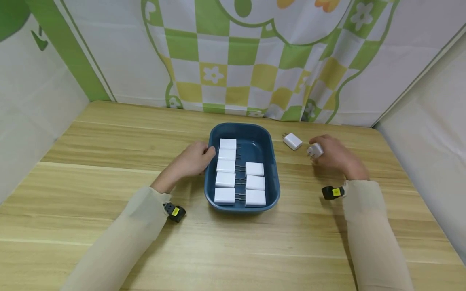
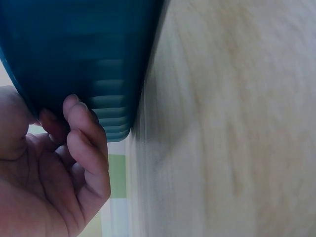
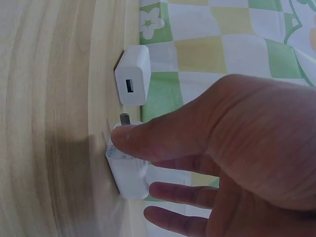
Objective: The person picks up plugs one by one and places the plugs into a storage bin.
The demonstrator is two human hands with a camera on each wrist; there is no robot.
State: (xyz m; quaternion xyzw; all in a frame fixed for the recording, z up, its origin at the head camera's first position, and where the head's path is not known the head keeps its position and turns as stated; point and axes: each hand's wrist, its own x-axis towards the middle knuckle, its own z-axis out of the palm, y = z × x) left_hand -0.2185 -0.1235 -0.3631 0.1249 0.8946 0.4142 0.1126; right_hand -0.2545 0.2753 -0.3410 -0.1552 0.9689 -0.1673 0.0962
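Note:
A blue plastic bin (image 1: 271,149) stands on the table, holding white USB wall chargers (image 1: 225,166) in two columns, several on the left and three on the right. Their metal prongs point toward each other between the columns. My left hand (image 1: 193,158) grips the bin's left rim, thumb over the edge; the left wrist view shows curled fingers (image 2: 86,123) against the outer wall. To the right of the bin, my right hand (image 1: 336,155) pinches a white charger (image 3: 129,173), its prongs facing left in the head view. Another charger (image 1: 293,141) lies on the table just beyond, its USB port showing in the right wrist view.
The wooden table (image 1: 109,194) extends on both sides of the bin. Behind its back edge hangs a green, yellow and white checkered cloth (image 1: 240,74). Pale cloth walls (image 1: 433,133) close in the left and right sides.

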